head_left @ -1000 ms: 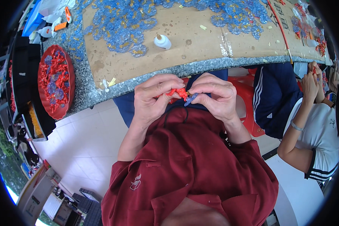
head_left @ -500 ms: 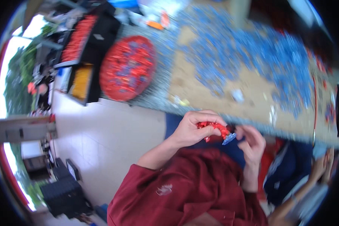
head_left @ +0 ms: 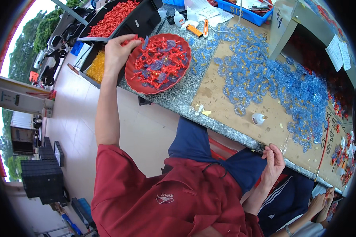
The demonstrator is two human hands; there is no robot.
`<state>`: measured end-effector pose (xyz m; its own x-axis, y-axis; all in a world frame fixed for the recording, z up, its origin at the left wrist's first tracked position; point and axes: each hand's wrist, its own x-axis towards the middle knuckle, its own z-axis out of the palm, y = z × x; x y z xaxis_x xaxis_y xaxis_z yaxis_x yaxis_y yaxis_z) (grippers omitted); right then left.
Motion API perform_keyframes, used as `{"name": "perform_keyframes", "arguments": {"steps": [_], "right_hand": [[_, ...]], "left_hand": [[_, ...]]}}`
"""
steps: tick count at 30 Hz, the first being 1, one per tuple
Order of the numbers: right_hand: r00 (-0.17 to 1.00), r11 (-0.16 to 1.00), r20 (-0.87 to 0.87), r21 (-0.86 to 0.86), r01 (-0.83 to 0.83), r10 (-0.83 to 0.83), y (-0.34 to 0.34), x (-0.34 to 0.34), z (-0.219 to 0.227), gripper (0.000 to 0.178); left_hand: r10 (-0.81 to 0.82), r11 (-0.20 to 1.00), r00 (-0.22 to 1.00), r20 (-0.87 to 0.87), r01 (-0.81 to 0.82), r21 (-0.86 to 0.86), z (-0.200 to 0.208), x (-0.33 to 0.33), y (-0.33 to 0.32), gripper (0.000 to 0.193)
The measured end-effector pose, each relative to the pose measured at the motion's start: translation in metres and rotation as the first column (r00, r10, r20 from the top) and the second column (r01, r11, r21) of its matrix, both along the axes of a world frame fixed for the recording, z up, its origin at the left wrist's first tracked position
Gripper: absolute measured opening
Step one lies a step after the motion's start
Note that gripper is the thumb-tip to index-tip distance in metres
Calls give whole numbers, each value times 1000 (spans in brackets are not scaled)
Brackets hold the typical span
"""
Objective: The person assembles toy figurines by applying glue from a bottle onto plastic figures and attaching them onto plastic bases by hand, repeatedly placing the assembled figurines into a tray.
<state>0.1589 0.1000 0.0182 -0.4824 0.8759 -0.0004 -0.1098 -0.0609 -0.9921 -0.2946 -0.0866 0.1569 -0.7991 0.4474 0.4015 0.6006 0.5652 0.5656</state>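
Note:
My left hand (head_left: 120, 53) is over the left rim of a red scalloped bowl (head_left: 131, 83). Its fingers are closed on a small red plastic piece (head_left: 137, 39), partly hidden by them. A translucent bluish disc (head_left: 145, 42) stands upright beside the fingertips; whether it is joined to the red piece I cannot tell. The bowl holds many red pieces with bluish-purple discs among them. By the front edge of the table, my right hand (head_left: 273, 161) has loosely bent fingers, apart from the thumb, and nothing visible in it.
Translucent blue discs (head_left: 261, 79) cover much of the cardboard (head_left: 209, 93). A small white bottle (head_left: 258, 118) lies near the front. Behind the bowl are a black bin (head_left: 136, 23) of red pieces and an orange cutter (head_left: 194, 31). Another person's hands (head_left: 322, 201) are at right.
My left hand has moved from in front of my body up and left to the bowl, carrying red plastic. My right hand has drawn away from it, beside the table edge.

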Motion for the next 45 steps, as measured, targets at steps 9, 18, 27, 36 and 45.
{"name": "perform_keyframes", "arguments": {"steps": [9, 18, 27, 36, 45], "right_hand": [[992, 999, 126, 34, 9, -14, -3, 3, 10, 17], [935, 906, 313, 422, 21, -168, 9, -41, 21, 48], [953, 782, 267, 620, -58, -142, 21, -67, 5, 29], [1000, 1000, -16, 11, -14, 14, -10, -32, 12, 30], [994, 978, -66, -184, -99, 89, -14, -33, 21, 29]], "left_hand": [[18, 997, 998, -65, -23, -73, -48, -5, 0, 27], [-618, 710, 347, 705, -139, 691, -48, 147, 14, 38], [-712, 694, -371, 595, -248, 676, -112, 255, 87, 37], [-700, 701, -239, 673, -52, 711, -133, 284, 90, 31], [-667, 736, -5, 745, 153, 660, -126, 292, 88, 25]]}}
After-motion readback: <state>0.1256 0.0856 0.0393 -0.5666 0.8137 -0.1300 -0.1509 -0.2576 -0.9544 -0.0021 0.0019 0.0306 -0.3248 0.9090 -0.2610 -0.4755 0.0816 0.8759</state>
